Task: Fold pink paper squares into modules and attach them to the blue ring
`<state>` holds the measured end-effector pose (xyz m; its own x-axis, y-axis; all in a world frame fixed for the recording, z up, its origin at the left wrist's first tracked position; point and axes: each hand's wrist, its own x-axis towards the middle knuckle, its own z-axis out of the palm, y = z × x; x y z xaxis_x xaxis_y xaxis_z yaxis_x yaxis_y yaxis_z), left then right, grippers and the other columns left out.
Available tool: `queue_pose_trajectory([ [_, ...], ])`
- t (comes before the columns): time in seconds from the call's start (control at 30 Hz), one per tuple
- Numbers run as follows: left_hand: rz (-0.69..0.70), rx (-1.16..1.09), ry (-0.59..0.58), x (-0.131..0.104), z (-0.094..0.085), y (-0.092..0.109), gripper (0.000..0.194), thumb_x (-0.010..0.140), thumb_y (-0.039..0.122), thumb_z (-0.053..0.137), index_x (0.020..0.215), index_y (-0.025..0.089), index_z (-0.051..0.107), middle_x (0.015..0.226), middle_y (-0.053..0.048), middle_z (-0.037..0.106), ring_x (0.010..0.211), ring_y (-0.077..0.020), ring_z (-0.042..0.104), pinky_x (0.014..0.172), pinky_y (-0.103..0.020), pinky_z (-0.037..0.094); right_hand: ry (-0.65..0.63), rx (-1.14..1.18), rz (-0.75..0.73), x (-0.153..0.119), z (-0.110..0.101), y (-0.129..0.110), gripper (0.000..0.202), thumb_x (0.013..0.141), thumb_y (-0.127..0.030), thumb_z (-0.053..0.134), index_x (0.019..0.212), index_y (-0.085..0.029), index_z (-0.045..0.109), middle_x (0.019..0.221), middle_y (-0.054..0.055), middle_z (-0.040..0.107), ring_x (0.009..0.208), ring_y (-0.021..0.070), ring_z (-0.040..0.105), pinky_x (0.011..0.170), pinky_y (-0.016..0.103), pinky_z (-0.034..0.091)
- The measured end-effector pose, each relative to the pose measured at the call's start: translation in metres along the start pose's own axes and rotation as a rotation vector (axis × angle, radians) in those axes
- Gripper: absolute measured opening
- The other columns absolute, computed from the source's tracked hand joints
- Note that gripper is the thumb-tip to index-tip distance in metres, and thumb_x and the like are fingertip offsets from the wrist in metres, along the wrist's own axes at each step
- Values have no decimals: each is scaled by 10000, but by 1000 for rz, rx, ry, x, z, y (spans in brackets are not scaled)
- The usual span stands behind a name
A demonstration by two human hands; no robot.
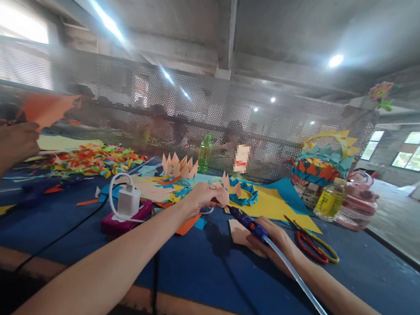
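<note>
My right hand (279, 244) is wrapped round a dark blue glue gun (249, 223), and a long pale glue stick (294, 271) trails from its back end. The gun's nozzle points at the fingertips of my left hand (203, 197). Those fingers are closed in a pinch on a peach paper piece (226, 180), mostly hidden behind them. Beneath the gun, a flat peach paper (239, 230) lies on the blue table (196, 279). Just beyond my hands sits a blue zigzag paper ring (248, 195). Red-and-yellow-handled scissors (316, 244) rest right of my right hand.
Left, another person's hands (4, 142) hold orange paper (49, 109) near a heap of paper scraps (93, 161). A white plug (128, 200) sits on a purple power strip (113, 223). Bottles (331, 200) and stacked paper crowns (316, 163) stand right, before a mesh partition (187, 108).
</note>
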<state>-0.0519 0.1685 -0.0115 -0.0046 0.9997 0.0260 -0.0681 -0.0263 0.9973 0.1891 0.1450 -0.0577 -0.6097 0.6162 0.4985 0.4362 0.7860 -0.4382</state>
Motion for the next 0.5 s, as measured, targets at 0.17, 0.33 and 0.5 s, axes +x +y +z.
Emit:
queue_pose_trajectory([
  [0.17, 3, -12, 9, 0, -2, 1, 166, 763, 171, 669, 607, 124, 698, 622, -55, 704, 610, -148, 672, 696, -282, 555, -15, 4, -6, 0, -2, -5, 169, 922, -334, 560, 817, -210, 514, 810, 0, 514, 722, 153, 545, 663, 251, 426],
  [0.33, 1, -25, 19, 0, -2, 1, 146, 738, 188, 709, 608, 124, 695, 631, -56, 705, 612, -149, 670, 712, -288, 557, -19, 15, -1, 1, -3, -8, 165, 921, -332, 564, 823, -209, 513, 817, 3, 511, 729, 155, 539, 660, 248, 423],
  [0.5, -10, -42, 49, 1, -2, 4, 151, 739, 147, 700, 593, 112, 683, 603, -45, 687, 583, -135, 649, 680, -274, 553, -43, 14, 31, 0, -4, -7, 175, 927, -349, 549, 829, -209, 517, 827, 7, 519, 748, 162, 551, 673, 255, 421],
])
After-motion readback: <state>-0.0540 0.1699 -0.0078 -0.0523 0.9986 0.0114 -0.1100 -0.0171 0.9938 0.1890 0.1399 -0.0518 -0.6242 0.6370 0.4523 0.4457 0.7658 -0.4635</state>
